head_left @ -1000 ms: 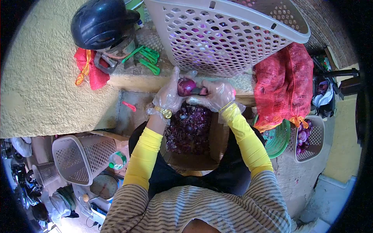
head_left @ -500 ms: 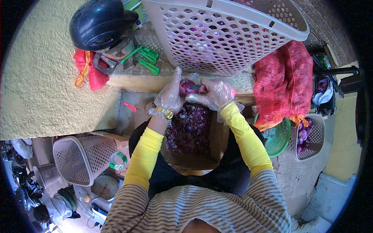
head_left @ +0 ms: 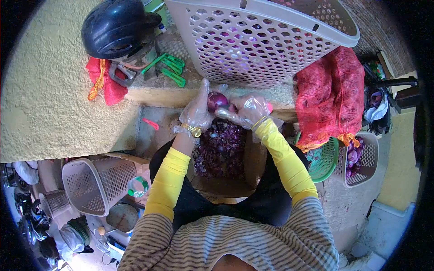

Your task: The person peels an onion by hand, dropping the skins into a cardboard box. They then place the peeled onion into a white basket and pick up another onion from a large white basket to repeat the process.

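My left hand (head_left: 197,110), in a clear plastic glove, is closed around a red onion (head_left: 218,102), whose smooth purple side faces up. Close by on the right, my gloved right hand (head_left: 252,108) is closed on a small knife; only the end of its pink handle (head_left: 270,107) shows plainly, and I cannot make out the blade. The thumb of that hand reaches toward the onion's lower side. Beneath both hands, between my knees, stands a cardboard box (head_left: 221,186) with purple onion skins (head_left: 220,151) in it.
A large plastic basket (head_left: 271,49) of onions stands on the ledge ahead. Red mesh sacks (head_left: 332,95), a green basket (head_left: 324,158) and a crate of onions (head_left: 354,158) are right. Leftward are green-handled knives (head_left: 171,67), a helmet (head_left: 118,29) and a pink-handled tool (head_left: 150,123).
The onion has turned in my left hand and shows a rounder, smoother side. My right hand has shifted slightly, and the dark blade seen against the onion earlier is no longer visible.
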A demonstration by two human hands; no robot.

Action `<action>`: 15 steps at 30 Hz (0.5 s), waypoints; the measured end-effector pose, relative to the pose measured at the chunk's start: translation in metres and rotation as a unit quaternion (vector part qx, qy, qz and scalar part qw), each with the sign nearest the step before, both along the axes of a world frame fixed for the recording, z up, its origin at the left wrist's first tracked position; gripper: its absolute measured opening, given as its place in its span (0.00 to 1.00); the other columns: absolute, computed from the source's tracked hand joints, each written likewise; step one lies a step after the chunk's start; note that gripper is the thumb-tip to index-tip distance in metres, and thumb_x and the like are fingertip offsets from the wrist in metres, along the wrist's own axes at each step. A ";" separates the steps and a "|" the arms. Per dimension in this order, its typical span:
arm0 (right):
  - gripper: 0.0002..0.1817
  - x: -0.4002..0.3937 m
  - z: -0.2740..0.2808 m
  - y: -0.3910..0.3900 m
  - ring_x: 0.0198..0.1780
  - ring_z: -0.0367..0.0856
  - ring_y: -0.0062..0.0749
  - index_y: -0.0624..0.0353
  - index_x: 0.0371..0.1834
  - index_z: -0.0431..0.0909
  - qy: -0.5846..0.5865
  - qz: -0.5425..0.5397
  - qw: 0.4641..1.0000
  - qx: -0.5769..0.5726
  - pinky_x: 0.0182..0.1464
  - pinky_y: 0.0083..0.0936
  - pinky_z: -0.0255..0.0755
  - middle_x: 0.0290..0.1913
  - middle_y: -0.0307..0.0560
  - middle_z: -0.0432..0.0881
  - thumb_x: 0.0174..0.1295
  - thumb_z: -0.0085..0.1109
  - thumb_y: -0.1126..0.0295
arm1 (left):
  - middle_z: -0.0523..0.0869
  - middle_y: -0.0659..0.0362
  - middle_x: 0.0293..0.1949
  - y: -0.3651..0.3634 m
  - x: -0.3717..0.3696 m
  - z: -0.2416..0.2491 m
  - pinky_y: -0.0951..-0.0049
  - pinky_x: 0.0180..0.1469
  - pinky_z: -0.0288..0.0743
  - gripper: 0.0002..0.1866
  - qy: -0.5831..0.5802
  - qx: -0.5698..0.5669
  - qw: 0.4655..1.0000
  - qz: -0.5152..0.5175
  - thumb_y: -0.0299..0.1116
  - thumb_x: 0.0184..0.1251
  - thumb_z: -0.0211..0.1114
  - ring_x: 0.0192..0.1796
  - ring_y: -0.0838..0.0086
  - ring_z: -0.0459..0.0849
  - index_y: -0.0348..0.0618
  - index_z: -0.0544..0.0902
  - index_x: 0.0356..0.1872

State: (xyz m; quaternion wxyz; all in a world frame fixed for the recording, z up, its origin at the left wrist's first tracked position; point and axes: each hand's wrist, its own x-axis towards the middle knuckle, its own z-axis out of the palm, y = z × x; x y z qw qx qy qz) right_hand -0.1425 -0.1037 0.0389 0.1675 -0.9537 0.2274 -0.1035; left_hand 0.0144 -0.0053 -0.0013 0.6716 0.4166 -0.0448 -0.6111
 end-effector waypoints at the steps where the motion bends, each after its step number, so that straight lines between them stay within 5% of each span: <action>1: 0.35 0.000 0.001 0.001 0.24 0.84 0.47 0.48 0.21 0.83 0.031 0.018 0.999 -0.015 0.30 0.44 0.76 0.21 0.47 0.83 0.57 0.53 0.25 | 0.84 0.53 0.54 -0.001 0.000 0.001 0.63 0.59 0.81 0.35 -0.001 0.000 1.000 0.000 0.61 0.79 0.46 0.53 0.66 0.84 0.37 0.76 0.63; 9: 0.35 -0.003 -0.009 0.004 0.25 0.84 0.46 0.47 0.22 0.82 0.010 0.086 0.996 0.002 0.32 0.42 0.76 0.21 0.44 0.83 0.56 0.54 0.24 | 0.84 0.52 0.50 0.002 0.005 0.005 0.63 0.55 0.84 0.34 -0.001 -0.002 1.000 0.019 0.64 0.78 0.45 0.52 0.67 0.85 0.38 0.78 0.55; 11: 0.32 -0.004 0.000 0.001 0.25 0.84 0.45 0.43 0.34 0.86 0.030 0.063 0.998 0.010 0.31 0.42 0.76 0.22 0.41 0.84 0.53 0.59 0.25 | 0.85 0.52 0.49 0.000 0.007 -0.006 0.63 0.56 0.83 0.34 -0.034 -0.012 0.999 0.007 0.64 0.78 0.45 0.52 0.66 0.85 0.37 0.79 0.53; 15: 0.34 -0.004 0.006 0.002 0.22 0.83 0.42 0.49 0.26 0.82 -0.045 -0.013 0.998 0.037 0.28 0.38 0.76 0.20 0.42 0.83 0.44 0.67 0.25 | 0.86 0.52 0.46 -0.003 0.001 -0.003 0.63 0.57 0.81 0.34 0.000 -0.019 1.000 0.010 0.64 0.77 0.46 0.50 0.66 0.85 0.38 0.80 0.49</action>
